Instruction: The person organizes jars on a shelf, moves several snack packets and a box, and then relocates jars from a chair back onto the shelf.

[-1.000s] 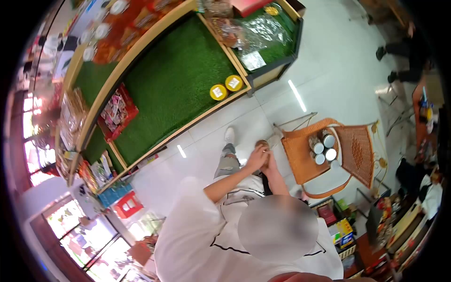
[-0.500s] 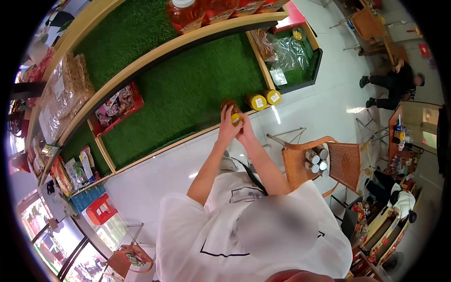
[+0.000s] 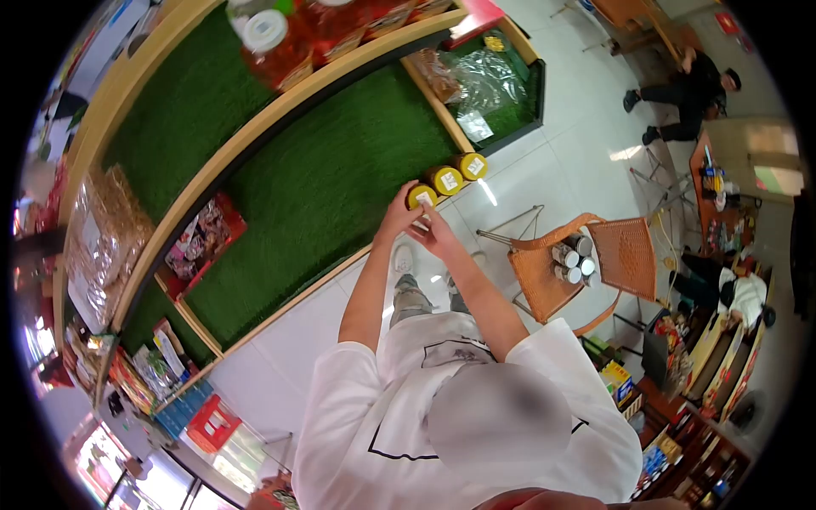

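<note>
A jar with a yellow lid (image 3: 421, 196) and a white label on top stands at the front edge of the green-turf shelf (image 3: 340, 161). My left hand (image 3: 396, 214) wraps round its left side. My right hand (image 3: 437, 234) is at its near side, fingertips against the lid's edge. To its right stand a second yellow-lidded jar (image 3: 445, 180) and a third yellow-lidded jar (image 3: 472, 166), forming a row along the edge. The held jar is close beside the second one; its body is mostly hidden by my fingers.
A wooden divider (image 3: 438, 106) separates the compartment with clear plastic bags (image 3: 489, 81). Big red jars (image 3: 276, 51) stand on the upper tier. A red box of packets (image 3: 204, 238) lies left. Behind on the right, a wicker chair (image 3: 625, 259) is near several white-lidded cans (image 3: 569, 255).
The jar between my hands has gone from tilted and apart from the others to standing beside them, lid up. My hands are now lower round it. The whole view has shifted.
</note>
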